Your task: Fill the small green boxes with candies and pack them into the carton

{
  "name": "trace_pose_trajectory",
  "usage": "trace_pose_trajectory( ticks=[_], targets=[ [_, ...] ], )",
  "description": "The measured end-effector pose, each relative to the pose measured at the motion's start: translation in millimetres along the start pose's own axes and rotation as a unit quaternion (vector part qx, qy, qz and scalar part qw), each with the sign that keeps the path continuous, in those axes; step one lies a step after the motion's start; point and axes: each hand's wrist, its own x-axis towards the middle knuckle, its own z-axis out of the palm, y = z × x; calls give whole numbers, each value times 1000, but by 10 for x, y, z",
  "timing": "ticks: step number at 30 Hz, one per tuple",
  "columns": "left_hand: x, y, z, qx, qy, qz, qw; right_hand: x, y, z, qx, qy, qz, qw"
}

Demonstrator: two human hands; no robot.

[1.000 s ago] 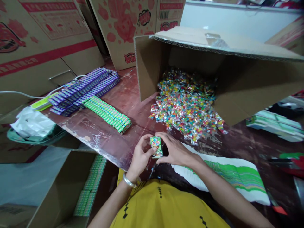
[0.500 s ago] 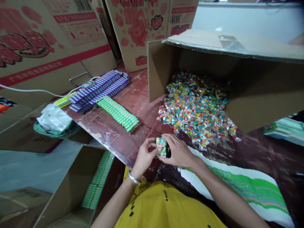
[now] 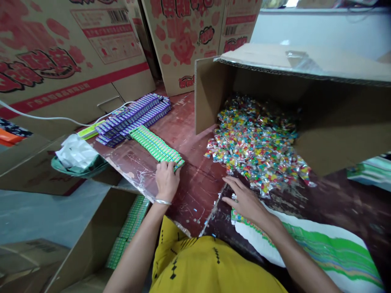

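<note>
The slanting row of small, bright-green cardboard boxes (image 3: 155, 143) on the scuffed, dark-red surface (image 3: 197, 183) stretches away from the left hand (image 3: 167, 179), curled at its near end, pinching or not I can't tell, while the right hand (image 3: 247, 202) hangs, fingers spread, well to the row's right.

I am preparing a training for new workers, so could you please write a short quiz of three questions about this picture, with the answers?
1. Which hand is at the near end of the row of green boxes?
2. True or false: the purple boxes stand on the floor.
3. Fill in the gap: packets of colourful pieces spill out of the open cardboard ____.

Key:
1. The left hand.
2. False; they lie on the table.
3. carton
</note>
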Motion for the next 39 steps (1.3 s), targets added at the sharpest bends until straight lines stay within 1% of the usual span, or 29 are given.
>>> trace_pose_trajectory(
  ticks=[3, 5, 7, 9, 10, 12, 13, 16, 20, 24, 27, 30, 35, 39],
  targets=[
    [-33, 36, 3, -21, 27, -12, 999, -62, 112, -53, -1, 30, 21, 999],
    [-136, 155, -23, -78, 22, 2, 997, -88, 198, -114, -7, 58, 43, 997],
    [-298, 361, -56, -155, -19, 40, 987, -101, 285, -180, -23, 79, 64, 995],
    [-490, 626, -83, -220, -90, 95, 967, -103, 355, -233, -47, 80, 76, 993],
    [-585, 764, -91, -241, -123, 121, 955, -102, 379, -251, -62, 71, 78, 992],
    [-747, 1014, -90, -261, -180, 163, 934, -103, 397, -264, -81, 45, 79, 993],
    [-808, 1114, -81, -263, -199, 177, 927, -106, 393, -262, -84, 32, 76, 993],
    [-904, 1292, -27, -245, -232, 200, 920, -135, 353, -233, -68, 14, 58, 996],
    [-924, 1325, 32, -216, -236, 197, 927, -191, 332, -193, -51, 20, 32, 998],
    [-946, 1315, 40, -207, -228, 191, 932, -200, 352, -174, -58, 23, 19, 998],
    [-969, 1319, 37, -202, -227, 191, 933, -188, 342, -170, -53, 20, -4, 998],
    [-984, 1320, 34, -202, -223, 191, 934, -184, 317, -166, -58, 31, -3, 998],
    [-998, 1319, 30, -205, -216, 190, 936, -203, 297, -145, -44, 27, -16, 999],
    [-1011, 1316, 27, -205, -213, 190, 936, -205, 306, -126, -61, 29, -6, 998]
  ],
)
